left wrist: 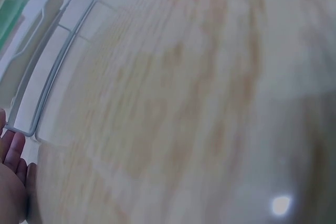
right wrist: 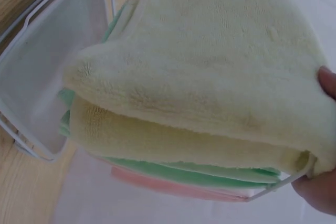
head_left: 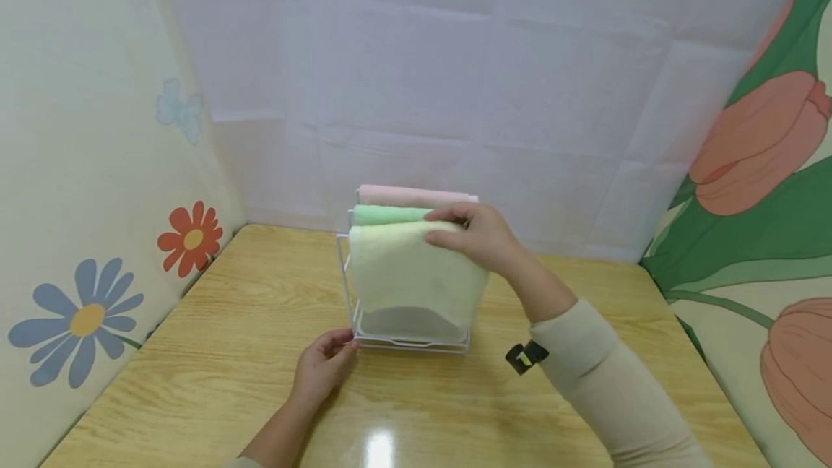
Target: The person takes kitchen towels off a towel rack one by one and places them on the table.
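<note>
yel towel in rh, lh on rack

Front cloth pale yellow; middle cloth mint green; rear cloth pink. Rack white. Counter yellow-brown, wood-grained. Sheet beyond far edge white. Left edge: cream panel, blue flower, red flower. Right edge: coral tulips, green leaves.

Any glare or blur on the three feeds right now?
Head: glare spot on the table, near the frame's bottom; left wrist: wood grain soft and smeared, bright spot lower right; right wrist: dim, but texture shows on the yellow towel.
</note>
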`<state>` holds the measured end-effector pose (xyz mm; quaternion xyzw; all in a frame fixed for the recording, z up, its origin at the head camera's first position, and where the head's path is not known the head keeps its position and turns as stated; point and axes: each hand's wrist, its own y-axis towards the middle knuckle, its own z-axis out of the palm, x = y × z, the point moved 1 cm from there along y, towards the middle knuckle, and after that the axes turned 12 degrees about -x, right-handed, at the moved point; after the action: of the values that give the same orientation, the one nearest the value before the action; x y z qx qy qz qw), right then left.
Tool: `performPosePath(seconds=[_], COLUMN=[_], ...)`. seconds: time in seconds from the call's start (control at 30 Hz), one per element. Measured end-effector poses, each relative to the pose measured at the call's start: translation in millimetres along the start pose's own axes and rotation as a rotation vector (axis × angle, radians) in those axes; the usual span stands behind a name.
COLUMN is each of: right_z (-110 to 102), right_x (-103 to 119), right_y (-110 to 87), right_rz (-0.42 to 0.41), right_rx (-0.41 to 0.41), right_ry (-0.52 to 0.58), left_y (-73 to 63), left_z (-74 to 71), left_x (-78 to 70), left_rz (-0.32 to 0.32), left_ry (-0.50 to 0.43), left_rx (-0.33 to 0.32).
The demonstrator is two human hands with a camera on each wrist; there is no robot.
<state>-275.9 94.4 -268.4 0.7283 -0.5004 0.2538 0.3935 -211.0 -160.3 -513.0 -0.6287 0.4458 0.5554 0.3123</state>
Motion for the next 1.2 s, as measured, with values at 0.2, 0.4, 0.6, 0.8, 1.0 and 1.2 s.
performPosePath(seconds=[0.2, 0.4, 0.6, 0.8, 1.0, 1.2], right_z=[-7, -18, -28, -35, -44, -54], right_x=[5, 13, 23, 29, 38, 51], right_y=[2.9, 6.1, 9.8, 11.4, 12.5, 13.5], right_rz=[-0.028, -0.041, -0.038, -0.035, -0.037, -0.055], right_rx=[-0.010, -0.043, -0.066, -0.094, -0.116, -0.140], right_ry=[0.015, 0.010, 0.043, 0.082, 0.092, 0.091], left_y=[-1.6, -0.4, 1.3, 1.1, 0.6, 0.8], left_z=[-0.6, 0.7, 0.7, 0.5, 0.8, 1.1], left_x=[-2.1, -1.3, 0.0, 0.5, -0.1, 1.1], left_rz=[-0.002, -0.004, -0.018, -0.016, -0.017, -0.005], left_ry=[0.011, 0.010, 0.016, 0.026, 0.031, 0.028], left_rx=[0.006, 0.006, 0.010, 0.010, 0.009, 0.002])
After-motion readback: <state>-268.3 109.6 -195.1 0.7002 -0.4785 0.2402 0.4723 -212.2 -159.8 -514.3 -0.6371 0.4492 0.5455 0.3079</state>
